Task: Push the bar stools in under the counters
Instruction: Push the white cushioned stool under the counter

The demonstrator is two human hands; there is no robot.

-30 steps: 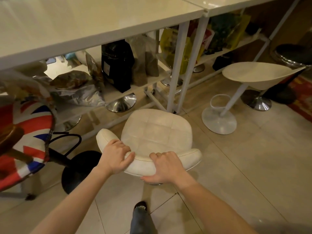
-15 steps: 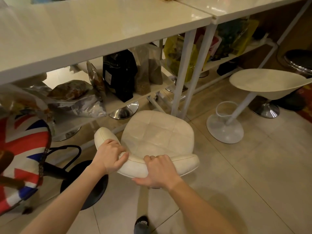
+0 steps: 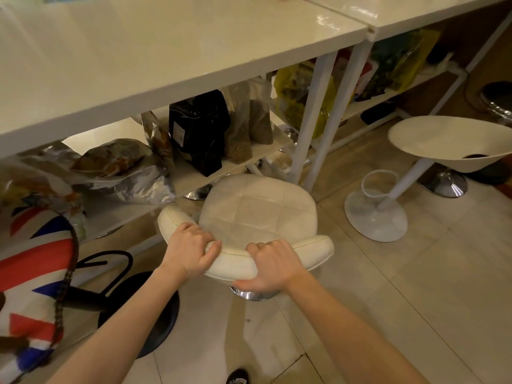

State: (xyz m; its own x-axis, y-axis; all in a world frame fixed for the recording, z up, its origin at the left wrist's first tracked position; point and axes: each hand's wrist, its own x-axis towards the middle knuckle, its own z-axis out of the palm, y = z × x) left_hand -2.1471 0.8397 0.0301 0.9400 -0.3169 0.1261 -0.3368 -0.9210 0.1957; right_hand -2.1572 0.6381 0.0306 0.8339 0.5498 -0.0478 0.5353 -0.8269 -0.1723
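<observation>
Your left hand (image 3: pixel 191 252) and right hand (image 3: pixel 273 266) each wrap the low backrest of the cream stool (image 3: pixel 257 214), fingers curled over its top. The stool's seat front sits just under the counter (image 3: pixel 171 51) edge, beside two white legs (image 3: pixel 313 117).

Beige tiled floor (image 3: pixel 415 300) noted at 4 o'clock; bagged goods (image 3: pixel 199 128) stored on a white shelf (image 3: pixel 194 173) at 11 o'clock.

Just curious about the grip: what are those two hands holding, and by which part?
Both the left hand and the right hand grip the cream padded bar stool by its low curved backrest.
</observation>
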